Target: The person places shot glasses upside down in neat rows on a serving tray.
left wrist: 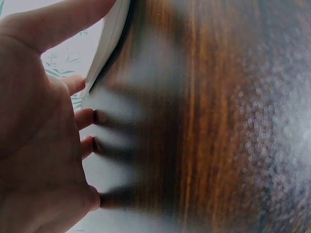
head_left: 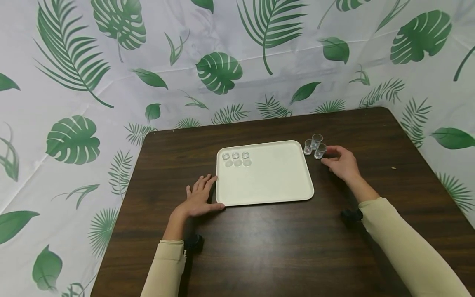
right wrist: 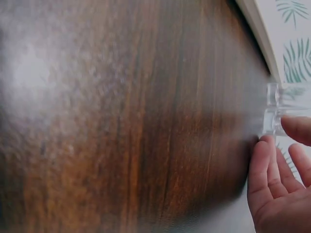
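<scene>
My right hand (head_left: 341, 163) is at the nearest of three clear shot glasses on the table, just right of the tray. Its thumb overlaps that shot glass (right wrist: 268, 121) in the right wrist view, and the fingers are loosely bent beside it. The other two glasses (head_left: 308, 147) stand close against it, upright. My left hand (head_left: 198, 199) rests at the near left corner of the white tray (head_left: 274, 181), fingers spread on the table and thumb along the tray's edge. Three small clear glasses (head_left: 235, 156) form a row in the tray's far left corner, a pale round outline below each.
The dark wood table (head_left: 259, 247) reaches back to a white cloth (head_left: 167, 95) printed with green leaves. A small pale speck (head_left: 393, 168) lies on the wood right of my right hand. Both wrists wear dark straps.
</scene>
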`<act>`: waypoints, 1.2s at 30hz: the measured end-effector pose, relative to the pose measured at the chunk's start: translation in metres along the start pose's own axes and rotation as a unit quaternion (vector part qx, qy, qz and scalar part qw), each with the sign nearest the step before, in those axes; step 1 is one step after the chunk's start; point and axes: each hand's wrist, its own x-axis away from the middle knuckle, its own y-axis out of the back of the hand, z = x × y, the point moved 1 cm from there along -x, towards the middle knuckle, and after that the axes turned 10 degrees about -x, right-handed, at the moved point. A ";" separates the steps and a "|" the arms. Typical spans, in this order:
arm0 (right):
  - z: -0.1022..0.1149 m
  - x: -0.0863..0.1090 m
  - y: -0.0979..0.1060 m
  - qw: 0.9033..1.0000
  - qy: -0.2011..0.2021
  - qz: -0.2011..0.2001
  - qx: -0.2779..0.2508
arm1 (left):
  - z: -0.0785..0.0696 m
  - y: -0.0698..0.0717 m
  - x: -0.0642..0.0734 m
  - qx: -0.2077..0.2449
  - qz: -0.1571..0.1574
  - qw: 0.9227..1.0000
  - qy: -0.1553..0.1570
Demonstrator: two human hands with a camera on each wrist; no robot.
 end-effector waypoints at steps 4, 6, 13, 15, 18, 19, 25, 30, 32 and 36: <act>-0.002 -0.004 -0.001 1.000 -0.007 0.002 0.025 | 0.000 0.000 0.000 -0.005 -0.001 1.000 0.000; -0.002 -0.005 -0.001 0.999 -0.007 0.000 0.042 | 0.000 0.000 0.000 -0.005 -0.001 1.000 -0.001; -0.004 -0.006 -0.004 0.996 0.005 -0.008 0.085 | 0.000 -0.001 0.000 -0.001 -0.002 1.000 -0.001; -0.005 -0.006 -0.006 0.996 0.003 -0.010 0.090 | 0.001 -0.001 0.000 0.002 -0.001 1.000 -0.002; -0.005 -0.007 -0.009 0.995 0.002 -0.018 0.097 | 0.002 0.000 0.000 0.006 0.001 1.000 -0.003; -0.005 -0.007 -0.010 0.995 0.003 -0.021 0.097 | 0.002 0.000 0.000 0.008 0.001 1.000 -0.004; -0.001 -0.006 -0.012 0.993 0.003 -0.031 0.117 | 0.001 0.001 0.002 0.008 0.001 1.000 -0.005; 0.002 -0.005 -0.013 0.990 -0.007 -0.045 0.130 | 0.000 0.000 0.001 0.009 -0.001 1.000 -0.005; 0.002 -0.005 -0.013 0.990 -0.009 -0.050 0.134 | 0.000 0.000 0.001 0.007 0.000 1.000 -0.004; 0.001 -0.005 -0.014 0.989 -0.009 -0.055 0.137 | 0.000 0.001 0.001 0.006 0.000 1.000 -0.004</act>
